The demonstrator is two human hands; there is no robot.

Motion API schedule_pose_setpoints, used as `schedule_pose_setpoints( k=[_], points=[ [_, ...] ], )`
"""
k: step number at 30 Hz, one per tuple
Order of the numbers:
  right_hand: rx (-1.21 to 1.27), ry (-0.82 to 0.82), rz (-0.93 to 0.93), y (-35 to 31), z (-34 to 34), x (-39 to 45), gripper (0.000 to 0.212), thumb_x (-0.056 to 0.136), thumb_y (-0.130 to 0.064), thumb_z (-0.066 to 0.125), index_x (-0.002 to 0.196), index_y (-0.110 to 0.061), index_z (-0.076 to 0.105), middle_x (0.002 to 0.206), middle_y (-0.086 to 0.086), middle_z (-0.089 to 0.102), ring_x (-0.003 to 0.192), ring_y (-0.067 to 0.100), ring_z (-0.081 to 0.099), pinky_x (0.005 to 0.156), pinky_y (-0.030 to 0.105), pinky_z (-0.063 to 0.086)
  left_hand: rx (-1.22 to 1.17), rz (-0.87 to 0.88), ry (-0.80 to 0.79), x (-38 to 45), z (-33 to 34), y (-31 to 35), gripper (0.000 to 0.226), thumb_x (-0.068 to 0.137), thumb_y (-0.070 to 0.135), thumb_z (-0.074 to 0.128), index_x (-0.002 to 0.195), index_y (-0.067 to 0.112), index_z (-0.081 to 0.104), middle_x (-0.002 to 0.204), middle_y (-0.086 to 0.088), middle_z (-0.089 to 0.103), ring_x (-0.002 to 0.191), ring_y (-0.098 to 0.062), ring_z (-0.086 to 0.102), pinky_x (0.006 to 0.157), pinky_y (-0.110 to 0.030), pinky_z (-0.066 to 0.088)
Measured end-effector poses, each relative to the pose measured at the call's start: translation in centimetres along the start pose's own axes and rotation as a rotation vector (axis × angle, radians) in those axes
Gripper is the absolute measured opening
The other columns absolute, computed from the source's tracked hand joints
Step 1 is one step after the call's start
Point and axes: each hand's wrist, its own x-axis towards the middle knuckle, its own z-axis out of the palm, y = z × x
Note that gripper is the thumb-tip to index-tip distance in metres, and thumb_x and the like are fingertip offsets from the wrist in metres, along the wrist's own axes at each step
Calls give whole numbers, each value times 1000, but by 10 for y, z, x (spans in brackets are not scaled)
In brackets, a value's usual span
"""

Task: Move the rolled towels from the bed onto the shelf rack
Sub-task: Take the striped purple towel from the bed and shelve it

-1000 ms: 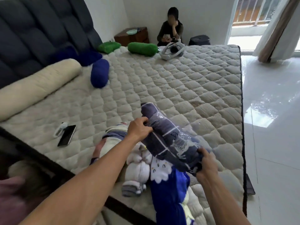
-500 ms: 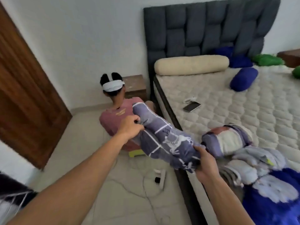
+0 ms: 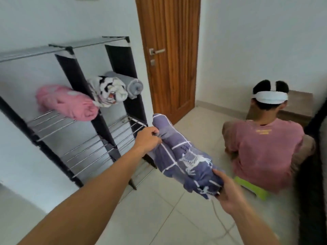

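I hold a rolled purple towel (image 3: 184, 160) with white lines and deer prints in the air, tilted, just right of the shelf rack (image 3: 88, 149). My left hand (image 3: 147, 139) grips its upper end and my right hand (image 3: 228, 193) grips its lower end. The black-and-metal rack stands against the white wall at left. On its upper wire shelf lie a pink rolled towel (image 3: 65, 101), a white-and-black patterned rolled towel (image 3: 108, 91) and a grey rolled towel (image 3: 129, 84). The lower wire shelves hold nothing. The bed is out of view.
A person in a pink shirt (image 3: 263, 152) sits on a green stool (image 3: 253, 189) on the tiled floor at right, back to me. A closed wooden door (image 3: 169, 55) stands behind the rack. A white cable (image 3: 221, 225) trails on the floor.
My view has swung left from the bed to the rack and door. Both hands have carried the purple towel along, off the bed and up to the rack.
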Motion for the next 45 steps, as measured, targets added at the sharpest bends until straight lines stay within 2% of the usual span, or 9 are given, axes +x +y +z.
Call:
schedule_pose_setpoints(
  k=[5,12,20,24,27,30,33,39,45],
  points=[
    [-122,-162,58,-6,68,62,25,88,-17,61,111,-9,68,105,13,72,90,30,65,67,34,51,25,-174,173,38,-39,-50,24,71,6,64,59,17,47,62,2,47,66,-18,43,54,-27,31],
    [-220,-323,161,-21,128,134,26,90,-17,59,114,-12,66,108,11,71,90,28,65,63,33,48,76,-405,276,84,-49,-86,13,75,3,58,68,14,56,75,-12,56,77,-27,53,66,-30,38],
    [-252,-599,279,-13,232,158,29,91,-15,57,119,-7,63,113,15,71,97,29,66,71,34,53,137,-375,777,86,-137,-93,6,75,13,56,70,11,56,76,-17,62,73,-31,55,63,-31,39],
    [-234,-783,330,0,304,143,33,92,-13,55,124,-6,60,117,14,70,98,25,65,76,32,50,174,-373,879,80,-208,-109,13,79,9,52,66,12,52,77,-17,59,78,-34,57,65,-35,43],
    [-245,-867,350,16,359,126,37,92,-12,55,128,-3,57,116,11,69,95,21,65,75,30,49,216,-419,900,84,-262,-126,21,80,6,47,61,16,47,79,-13,57,85,-38,59,65,-34,40],
    [-223,-904,370,32,408,112,38,92,-11,55,129,-1,54,113,12,67,91,20,64,73,29,50,295,-437,876,96,-306,-143,15,80,4,46,77,13,58,95,-20,63,92,-40,59,68,-38,43],
    [-213,-937,363,46,450,102,32,94,-11,54,125,-5,57,107,8,67,90,19,64,77,29,51,344,-446,820,113,-343,-163,18,77,3,45,78,18,55,95,-18,63,91,-39,60,69,-40,47],
    [-195,-917,329,76,505,98,29,93,-11,55,122,-14,56,104,2,66,89,15,62,82,31,49,424,-474,717,159,-380,-208,28,80,8,45,100,7,65,104,-18,64,99,-40,60,67,-39,50],
    [-189,-924,300,101,535,105,33,92,-10,55,125,-16,55,102,0,68,89,15,63,85,32,49,525,-613,648,189,-394,-233,30,91,11,46,116,1,61,122,-20,59,113,-40,56,93,-46,47]
  ],
)
